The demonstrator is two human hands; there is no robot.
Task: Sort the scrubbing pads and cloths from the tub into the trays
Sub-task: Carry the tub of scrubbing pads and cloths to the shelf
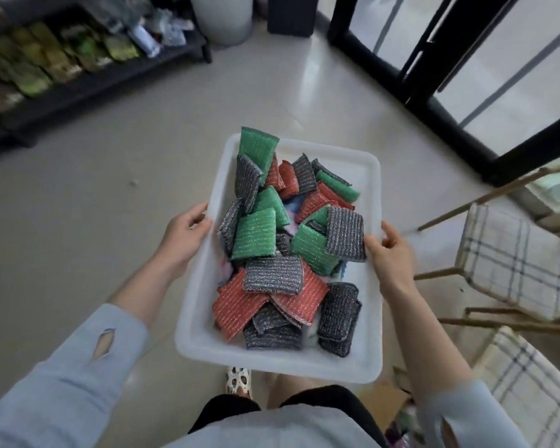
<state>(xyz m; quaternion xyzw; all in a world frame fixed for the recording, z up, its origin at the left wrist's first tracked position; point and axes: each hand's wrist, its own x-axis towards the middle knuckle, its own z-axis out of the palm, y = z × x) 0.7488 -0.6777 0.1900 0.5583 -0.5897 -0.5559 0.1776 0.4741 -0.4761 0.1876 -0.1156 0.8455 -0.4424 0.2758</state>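
- The white tub [207, 344] is up off the floor, carried in front of the person.
- The left hand [183, 234] grips the tub's left rim, fingers curled over the edge.
- The right hand [390, 250] clamps the right rim, thumb on top.
- Inside the tub: green, red and grey scrubbing pads [283, 279] heaped; cloths [291, 208] possibly underneath, barely showing.
- 2 checked chair cushions [511, 263] sit right of the tub.

Pale glossy floor [110, 195] under me, dark low shelf [88, 88] far left, black-framed glass doors [466, 76] right, checked-cushion chairs [511, 263] beside them.
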